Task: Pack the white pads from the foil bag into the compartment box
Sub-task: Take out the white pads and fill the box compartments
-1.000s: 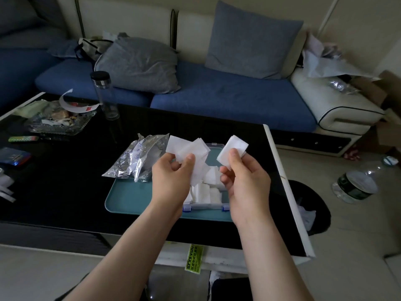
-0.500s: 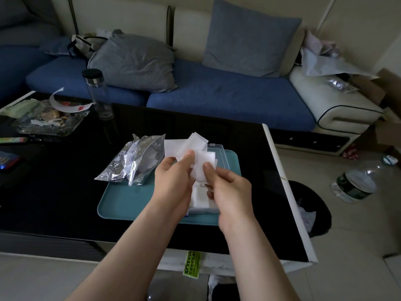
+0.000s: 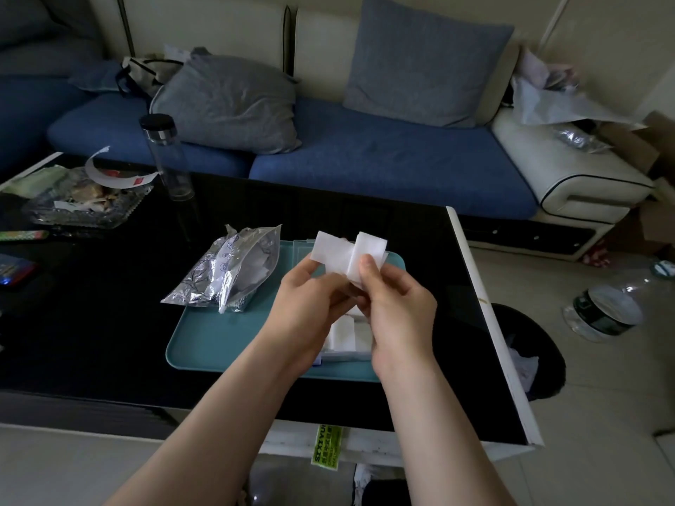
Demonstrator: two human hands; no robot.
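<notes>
both hands raised close together over the tray (image 3: pixel 226 341). left hand (image 3: pixel 310 297) pinches a bunch of white pads (image 3: pixel 338 255) between thumb and fingers. right hand (image 3: pixel 398 308) pinches the right side of the bunch, thumb pressed flat on the front pad. pads are in the air just above the box (image 3: pixel 345 354), which sits on the tray's right half, mostly hidden by the hands, with more pads inside. foil bag (image 3: pixel 230 272) lies at the tray's far-left corner, partly on the black table (image 3: pixel 109 323).

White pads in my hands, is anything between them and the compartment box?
Nothing visible besides the hands themselves: left hand and right hand hold the white pads over the open compartment box.
</notes>
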